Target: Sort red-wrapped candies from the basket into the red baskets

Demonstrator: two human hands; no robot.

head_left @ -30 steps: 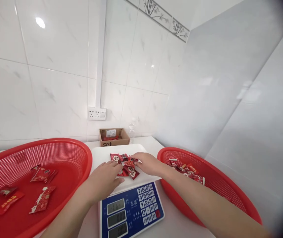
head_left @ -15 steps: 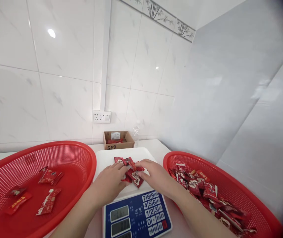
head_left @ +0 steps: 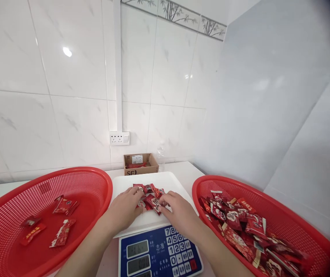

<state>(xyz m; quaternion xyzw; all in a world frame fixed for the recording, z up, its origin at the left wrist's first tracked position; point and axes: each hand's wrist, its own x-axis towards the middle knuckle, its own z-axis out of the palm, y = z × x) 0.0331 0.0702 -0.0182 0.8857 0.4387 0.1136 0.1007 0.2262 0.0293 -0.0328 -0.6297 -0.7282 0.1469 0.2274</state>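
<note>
Glossy red wrapped packets [head_left: 153, 202] lie on the white rectangular plastic weighing tray [head_left: 160, 178] between left hand [head_left: 126, 207] and right hand [head_left: 180, 211], fingers curled, grip indeterminable; uneven pushing could slide packets off its edge.

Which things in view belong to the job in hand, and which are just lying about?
Seemingly in the job:
glossy red wrapped packets at the left hand and right hand
blue-panelled digital scale with white tray, beneath them
left oval red plastic basket and matching right basket, holding similar packets

Seemingly just lying about:
open brown cardboard box
clear plastic bottle beside it
</note>
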